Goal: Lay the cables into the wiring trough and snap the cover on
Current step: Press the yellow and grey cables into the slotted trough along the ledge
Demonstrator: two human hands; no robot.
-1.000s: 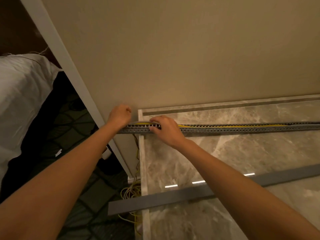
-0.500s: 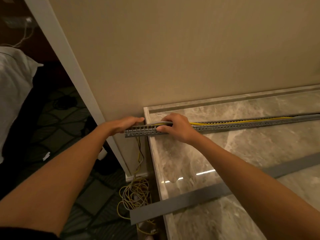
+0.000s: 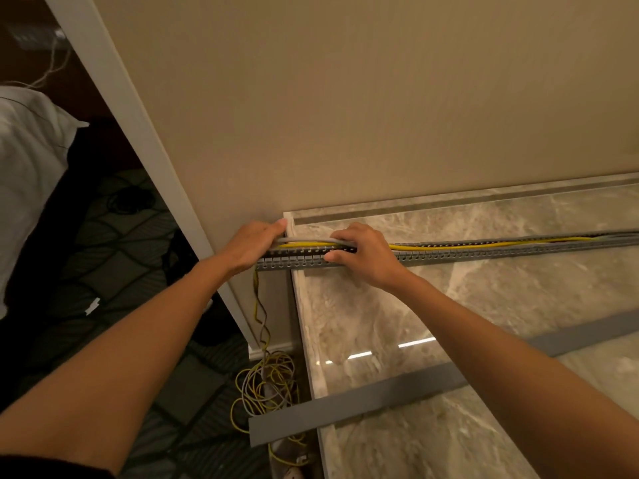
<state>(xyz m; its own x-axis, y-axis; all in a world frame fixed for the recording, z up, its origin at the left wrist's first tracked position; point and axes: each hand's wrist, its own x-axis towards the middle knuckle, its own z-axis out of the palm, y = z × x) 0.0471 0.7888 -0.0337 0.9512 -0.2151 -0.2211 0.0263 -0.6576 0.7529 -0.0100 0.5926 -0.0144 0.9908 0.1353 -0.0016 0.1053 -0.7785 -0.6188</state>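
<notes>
A long grey slotted wiring trough lies across the marble counter near the wall, its left end sticking out past the counter edge. A yellow cable runs along inside it. A grey cable arches above the trough's left end between my hands. My left hand rests on that left end with its fingers over the grey cable. My right hand pinches the trough's near wall and presses on the cables. The flat grey cover lies loose across the counter's front, apart from both hands.
Yellow and grey cable slack hangs from the trough's left end into a tangled coil on the patterned floor. A beige wall stands right behind the trough. A white door frame and a white cloth lie to the left.
The view has swung, so the counter sits further right in the picture. My left hand went from a fist to flat fingers over the trough end, and the grey cable now shows above the trough.
</notes>
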